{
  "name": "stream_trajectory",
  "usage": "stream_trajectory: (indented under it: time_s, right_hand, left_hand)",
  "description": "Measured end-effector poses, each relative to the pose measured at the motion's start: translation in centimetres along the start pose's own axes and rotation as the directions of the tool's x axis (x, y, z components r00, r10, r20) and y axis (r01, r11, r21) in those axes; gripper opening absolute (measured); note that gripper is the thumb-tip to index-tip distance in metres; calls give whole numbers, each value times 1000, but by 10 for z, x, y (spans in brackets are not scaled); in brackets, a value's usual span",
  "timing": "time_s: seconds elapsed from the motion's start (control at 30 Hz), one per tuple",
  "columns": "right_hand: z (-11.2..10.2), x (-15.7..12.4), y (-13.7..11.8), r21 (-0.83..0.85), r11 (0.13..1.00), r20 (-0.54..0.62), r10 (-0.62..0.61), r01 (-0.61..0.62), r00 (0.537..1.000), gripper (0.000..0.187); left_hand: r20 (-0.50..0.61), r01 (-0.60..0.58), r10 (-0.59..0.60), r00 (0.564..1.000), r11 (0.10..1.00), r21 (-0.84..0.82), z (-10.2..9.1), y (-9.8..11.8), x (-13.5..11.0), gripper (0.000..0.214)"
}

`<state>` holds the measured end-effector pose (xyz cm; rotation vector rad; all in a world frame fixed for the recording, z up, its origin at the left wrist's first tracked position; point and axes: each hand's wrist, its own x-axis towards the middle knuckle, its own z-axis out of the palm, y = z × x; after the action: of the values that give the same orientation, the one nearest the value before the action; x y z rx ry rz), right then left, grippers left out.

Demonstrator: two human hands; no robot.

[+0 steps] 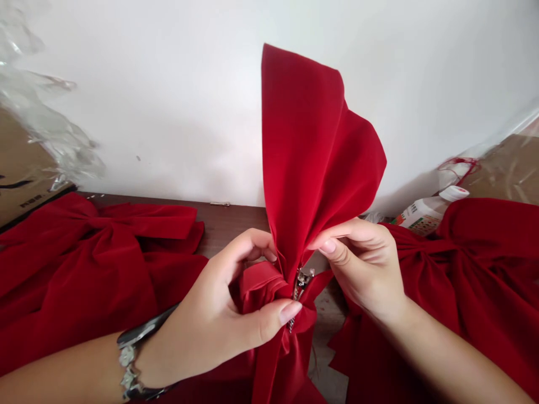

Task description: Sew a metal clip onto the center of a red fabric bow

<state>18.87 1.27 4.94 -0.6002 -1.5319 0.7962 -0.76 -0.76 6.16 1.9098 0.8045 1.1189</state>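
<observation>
A large red velvet bow (303,157) stands on end in front of me, its folded loop fanned upward. My left hand (223,308) is wrapped round its gathered middle, the thumb pressing near a silvery metal clip (302,280) with a chain-like trim. With thumb and forefinger, my right hand (366,264) pinches the loop's lower right edge, just above the clip. Further red cloth of the bow hangs below my left hand. A dark band with a silver flower bracelet (128,365) circles my left wrist.
Red bows lie at the left (96,252) and at the right (463,252). A white-capped bottle (433,210) lies tilted behind the right one. A small metal clip (219,203) rests by the white wall (168,101). Cardboard boxes (21,163) and clear plastic wrap (54,123) flank the table.
</observation>
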Motion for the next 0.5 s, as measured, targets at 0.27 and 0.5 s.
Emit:
stream_trajectory:
  time_s: [0.27, 0.5]
  right_hand:
    - [-5, 8, 1, 47, 991, 68, 119, -122, 991, 9]
    - [-32, 29, -21, 57, 996, -160, 76, -68, 984, 6]
  left_hand:
    - [81, 146, -133, 988, 974, -176, 0, -14, 6, 33]
    - [93, 344, -337, 937, 841, -418, 2, -41, 19, 29]
